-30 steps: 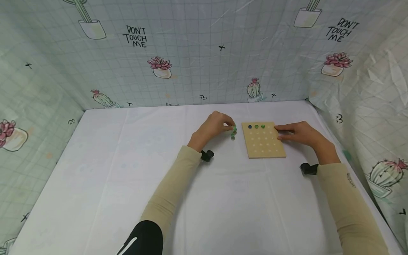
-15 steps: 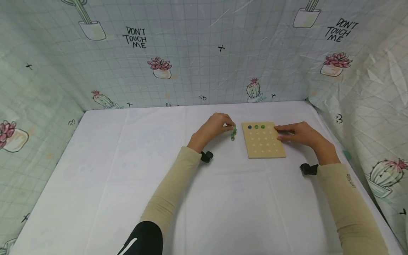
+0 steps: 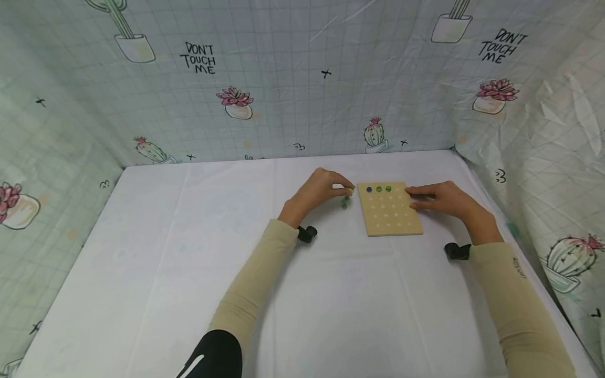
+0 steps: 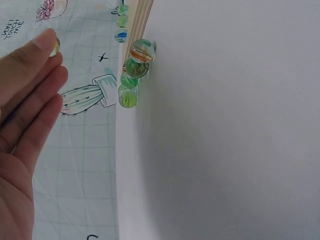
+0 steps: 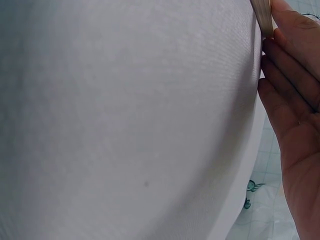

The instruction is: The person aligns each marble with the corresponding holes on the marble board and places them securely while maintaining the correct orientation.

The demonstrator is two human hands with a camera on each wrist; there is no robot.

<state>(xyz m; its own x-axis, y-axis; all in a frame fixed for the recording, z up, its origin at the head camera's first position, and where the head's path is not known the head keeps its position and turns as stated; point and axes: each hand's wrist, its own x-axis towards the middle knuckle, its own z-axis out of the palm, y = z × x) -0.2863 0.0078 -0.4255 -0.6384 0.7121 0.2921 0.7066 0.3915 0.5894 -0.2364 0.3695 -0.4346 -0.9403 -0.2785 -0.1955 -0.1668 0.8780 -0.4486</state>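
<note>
My left hand (image 3: pixel 320 186) pinches a small yellowish glass marble (image 4: pixel 55 48) between thumb and forefinger, just left of the board; the other fingers are nearly straight. Below that hand several green and orange-streaked marbles (image 4: pixel 128 96) sit in a short line on the table. A square wooden board (image 3: pixel 390 220) with rows of small hollows lies to their right. Three marbles rest in its far row, one blue marble (image 3: pixel 369 189) and two green marbles (image 3: pixel 384 189). My right hand (image 3: pixel 441 198) holds the board's right edge near the far corner with thumb and forefinger.
A white cloth covers the table (image 3: pixel 236 273). Behind it hangs a printed curtain (image 3: pixel 283 79), with another fold of curtain (image 3: pixel 567 184) along the right side. Black wrist cameras (image 3: pixel 307 234) sit at both cuffs.
My left hand has moved slightly right, lifting a marble away from the line on the table. The right hand and the board keep their places.
</note>
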